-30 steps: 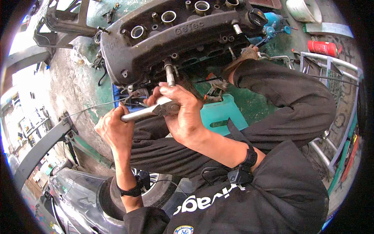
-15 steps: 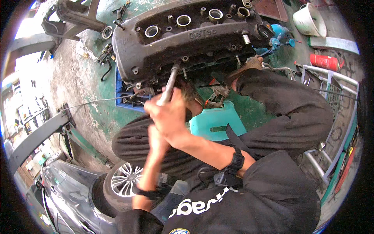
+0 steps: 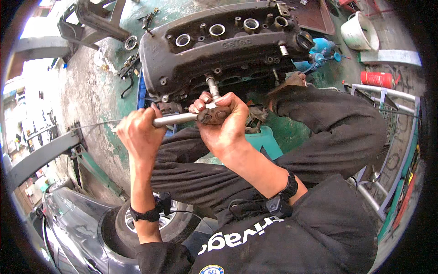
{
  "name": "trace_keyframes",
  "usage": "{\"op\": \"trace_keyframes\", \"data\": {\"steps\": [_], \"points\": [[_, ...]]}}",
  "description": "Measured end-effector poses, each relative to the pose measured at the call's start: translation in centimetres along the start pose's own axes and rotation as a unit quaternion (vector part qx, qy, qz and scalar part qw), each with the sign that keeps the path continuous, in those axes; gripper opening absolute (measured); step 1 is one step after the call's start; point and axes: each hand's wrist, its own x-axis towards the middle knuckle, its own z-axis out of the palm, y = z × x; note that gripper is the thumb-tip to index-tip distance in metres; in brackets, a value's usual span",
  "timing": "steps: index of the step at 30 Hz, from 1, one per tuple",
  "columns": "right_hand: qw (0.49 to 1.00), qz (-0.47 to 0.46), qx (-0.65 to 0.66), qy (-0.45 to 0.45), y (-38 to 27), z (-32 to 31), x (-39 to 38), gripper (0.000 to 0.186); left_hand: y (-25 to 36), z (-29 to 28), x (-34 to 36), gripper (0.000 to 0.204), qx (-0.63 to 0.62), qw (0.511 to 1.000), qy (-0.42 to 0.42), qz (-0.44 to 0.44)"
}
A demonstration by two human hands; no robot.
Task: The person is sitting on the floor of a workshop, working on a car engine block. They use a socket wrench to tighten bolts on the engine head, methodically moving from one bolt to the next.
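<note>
While the left hand (image 3: 140, 133) is closed round the left end of a ratchet wrench (image 3: 175, 119), in the head view the right hand (image 3: 228, 130) is curled about the tool's round head. From there a socket extension (image 3: 212, 86) runs away to the near edge of the black engine cover (image 3: 191, 59), left of its middle; what it seats on at the far end is hidden. The likeliest trouble, I judge, is the socket slipping: with the handle reaching well out to the left, a hard pull there could tip the extension sideways if the right hand let the head sag. A sudden release would probably throw the left hand off its line, and the right knuckles, close under the cover's near edge, could strike metal. A thin cable (image 3: 98, 124) passes just behind the left hand and might snag on a wide swing. Farther off, the blue crate (image 3: 141, 93) shows beside the cover's left end, and a teal stool (image 3: 265, 142) lies near and right, where a dropped socket could clatter down
</note>
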Motion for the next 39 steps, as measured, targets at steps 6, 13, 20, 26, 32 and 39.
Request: {"op": "trace_keyframes", "data": {"steps": [6, 13, 20, 26, 32, 39], "points": [[0.992, -0.007, -0.114, -0.044, 0.5, 1.5, 1.8, 0.011, -0.3, 0.8, -0.9, 0.015, -0.04, 0.991, -0.101, -0.085], [0.815, -0.109, -0.569, -0.006, 2.1, -0.6, 1.2, 0.026, 7.8, 8.2, -10.9, 0.046, -0.404, 0.844, -0.267, -0.231], [0.983, 0.028, -0.176, 0.033, -0.3, -1.7, 0.0, 0.039, 1.7, 3.2, -6.5, 0.028, -0.138, 0.966, -0.137, -0.173], [0.972, -0.015, -0.234, -0.012, 0.8, -0.6, 1.4, 0.005, 2.5, 1.8, -4.4, 0.027, -0.145, 0.943, -0.193, -0.23], [0.776, -0.03, -0.629, 0.034, -0.4, 0.0, 0.2, 0.028, 12.5, 3.6, -8.2, 0.043, -0.447, 0.777, -0.333, -0.292], [0.969, -0.017, -0.246, -0.012, -0.8, -1.9, -0.2, 0.015, 2.4, 2.4, -5.1, 0.015, -0.103, 0.974, -0.149, -0.133]]}}
